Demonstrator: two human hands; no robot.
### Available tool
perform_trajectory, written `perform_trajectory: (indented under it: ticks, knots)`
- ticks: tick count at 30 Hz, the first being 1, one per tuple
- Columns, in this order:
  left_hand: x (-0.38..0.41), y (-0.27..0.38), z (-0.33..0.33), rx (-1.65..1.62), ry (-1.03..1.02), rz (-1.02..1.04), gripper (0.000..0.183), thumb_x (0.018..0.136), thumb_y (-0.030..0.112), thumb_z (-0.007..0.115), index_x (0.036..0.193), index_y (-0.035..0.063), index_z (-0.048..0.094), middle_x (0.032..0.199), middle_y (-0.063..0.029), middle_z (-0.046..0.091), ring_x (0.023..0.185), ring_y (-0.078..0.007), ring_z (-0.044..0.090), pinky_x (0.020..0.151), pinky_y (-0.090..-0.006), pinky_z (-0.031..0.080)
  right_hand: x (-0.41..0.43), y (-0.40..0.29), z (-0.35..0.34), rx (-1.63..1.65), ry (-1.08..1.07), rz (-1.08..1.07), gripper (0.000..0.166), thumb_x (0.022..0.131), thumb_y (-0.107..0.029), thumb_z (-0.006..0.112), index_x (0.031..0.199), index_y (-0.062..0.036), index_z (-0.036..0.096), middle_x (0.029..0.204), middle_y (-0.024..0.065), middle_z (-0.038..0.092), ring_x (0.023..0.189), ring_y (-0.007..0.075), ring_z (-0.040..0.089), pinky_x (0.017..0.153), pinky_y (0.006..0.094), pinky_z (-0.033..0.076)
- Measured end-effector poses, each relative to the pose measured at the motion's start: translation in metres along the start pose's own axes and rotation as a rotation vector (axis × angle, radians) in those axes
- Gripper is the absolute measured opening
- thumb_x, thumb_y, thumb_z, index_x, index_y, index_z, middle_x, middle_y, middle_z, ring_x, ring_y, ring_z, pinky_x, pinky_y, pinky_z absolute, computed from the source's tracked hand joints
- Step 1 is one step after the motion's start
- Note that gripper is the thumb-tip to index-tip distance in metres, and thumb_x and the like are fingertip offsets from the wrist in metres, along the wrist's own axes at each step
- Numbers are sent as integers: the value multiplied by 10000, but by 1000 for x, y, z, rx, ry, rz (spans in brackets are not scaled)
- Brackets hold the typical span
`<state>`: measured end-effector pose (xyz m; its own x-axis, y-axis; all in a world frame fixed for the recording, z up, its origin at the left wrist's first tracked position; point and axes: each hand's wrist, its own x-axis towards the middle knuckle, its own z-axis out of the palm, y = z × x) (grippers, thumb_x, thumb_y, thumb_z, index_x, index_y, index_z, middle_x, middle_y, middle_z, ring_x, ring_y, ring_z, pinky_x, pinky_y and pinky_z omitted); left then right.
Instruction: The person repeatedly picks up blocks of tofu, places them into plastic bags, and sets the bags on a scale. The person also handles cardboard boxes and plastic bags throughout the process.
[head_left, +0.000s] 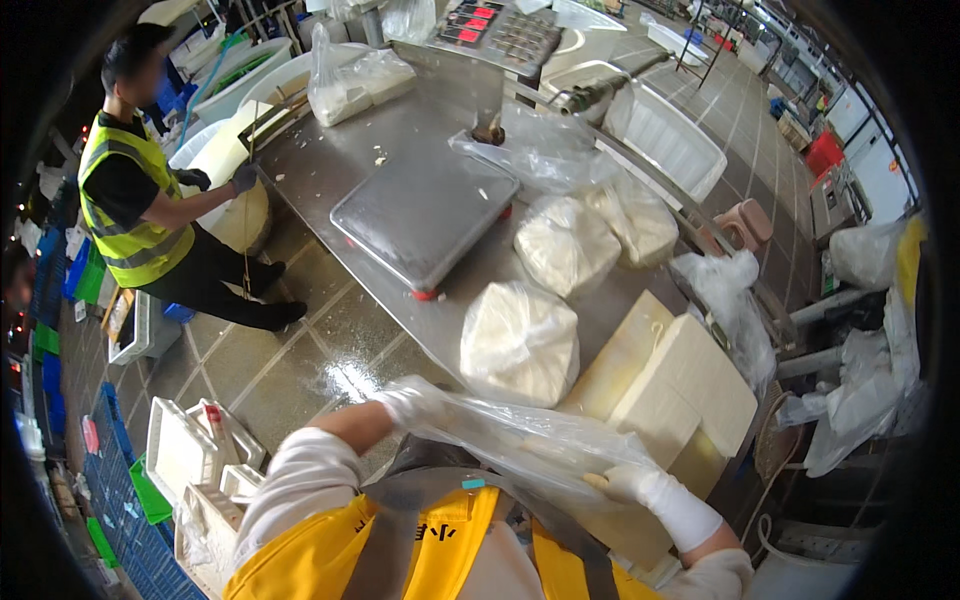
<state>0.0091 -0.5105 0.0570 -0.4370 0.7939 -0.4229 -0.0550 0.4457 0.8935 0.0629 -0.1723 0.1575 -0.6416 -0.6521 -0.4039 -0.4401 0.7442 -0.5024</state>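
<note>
A clear plastic bag (525, 427) is stretched across in front of my body. My left hand (412, 405), in a white glove, grips its left end beyond the table edge. The other end is in my gloved right hand (630, 484), close to a slab of white tofu (679, 386). That slab lies on a yellowish board (622, 352). Just past the plastic sits a knotted bag of tofu (519, 345), with two more bagged portions (568, 244) (637, 221) behind it.
The steel table (405, 330) carries a platform scale (427, 214) with a display post. Another bag of tofu (352, 82) stands at the far end. At left, a person in a reflective vest (135, 187) holds a thin rod. White crates (202, 465) stand on the wet floor.
</note>
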Motion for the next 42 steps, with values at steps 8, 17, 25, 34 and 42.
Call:
perform_trajectory:
  ticks: [8,17,25,34,42]
  knots:
    - [-183,49,-258,170,358,-128,296,855,152,670,1099,1,597,964,-109,668,868,-199,655,759,-279,558,129,-42,-126,377,-718,-340,299,864,-327,684,932,-36,673,913,131,679,911,239,633,836,367,481]
    - [-233,-34,-203,-234,530,-29,106,908,139,564,924,36,575,824,-67,618,718,-164,602,643,-269,524,264,-89,-105,1556,521,202,126,907,-179,591,952,-79,530,799,29,589,648,139,590,585,279,511]
    - [-185,-108,-309,-710,1397,61,71,844,80,542,837,22,582,743,-19,590,632,-95,531,535,-247,428,384,21,-185,1326,497,418,177,904,-145,577,1056,-56,566,826,29,625,673,118,574,577,254,478]
    - [-145,-41,-345,674,1379,50,837,601,-93,718,1350,152,435,1354,-172,422,1255,-346,427,1070,-428,362,452,9,-152,-144,643,69,456,766,-305,688,1190,-163,599,1336,113,499,1190,347,496,1024,458,368]
    - [-24,-61,-433,558,733,-253,477,917,291,602,1333,81,504,1272,-144,579,1189,-282,534,1021,-358,404,451,45,-132,94,546,-235,305,865,-319,597,1141,-195,633,1297,68,542,1199,270,498,990,386,423]
